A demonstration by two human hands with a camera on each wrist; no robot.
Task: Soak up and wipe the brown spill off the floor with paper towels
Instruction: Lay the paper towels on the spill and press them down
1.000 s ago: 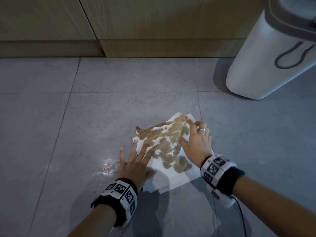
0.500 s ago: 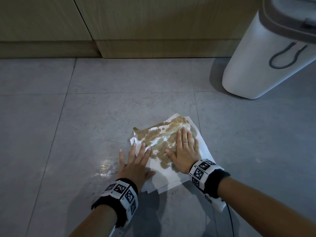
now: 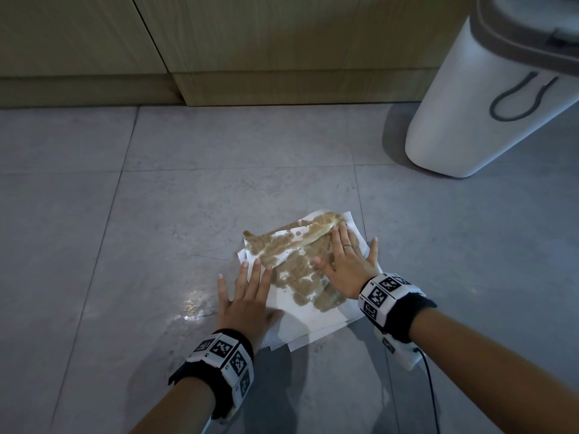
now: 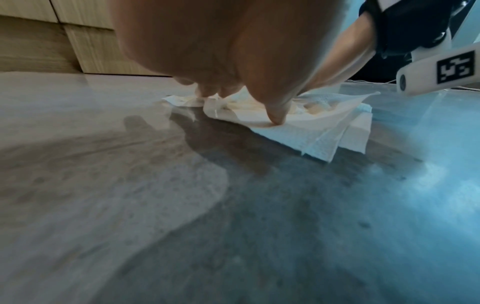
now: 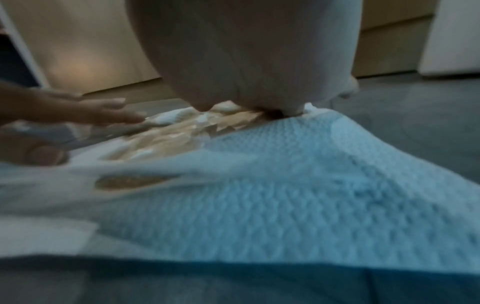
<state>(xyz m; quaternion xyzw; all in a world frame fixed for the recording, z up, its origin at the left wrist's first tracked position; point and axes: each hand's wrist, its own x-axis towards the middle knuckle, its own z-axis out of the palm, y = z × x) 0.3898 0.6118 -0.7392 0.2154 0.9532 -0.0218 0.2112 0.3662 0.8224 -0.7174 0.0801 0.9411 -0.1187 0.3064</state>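
A stack of white paper towels (image 3: 300, 311) lies flat on the grey tile floor (image 3: 156, 245), with a large brown stain (image 3: 291, 255) soaked through its middle and far side. My left hand (image 3: 247, 289) lies flat with spread fingers on the towels' near left edge, partly on the floor. My right hand (image 3: 347, 261) presses flat on the right part of the towels, fingers straight. In the left wrist view the left hand (image 4: 233, 51) rests its thumb on the paper towels (image 4: 311, 135). The right wrist view shows blurred paper towels (image 5: 285, 195) and the brown stain (image 5: 179, 135).
A white bin (image 3: 488, 98) with a grey lid stands at the right rear. Wooden cabinet fronts (image 3: 250, 42) and their plinth run along the back. A shiny wet patch (image 3: 194, 305) lies on the floor left of the towels. A black cable (image 3: 430, 389) trails from my right wrist.
My right hand slid from the towels' far corner toward me, then back out toward the right, flat on the paper. The brown stain has spread. The left hand stayed put.
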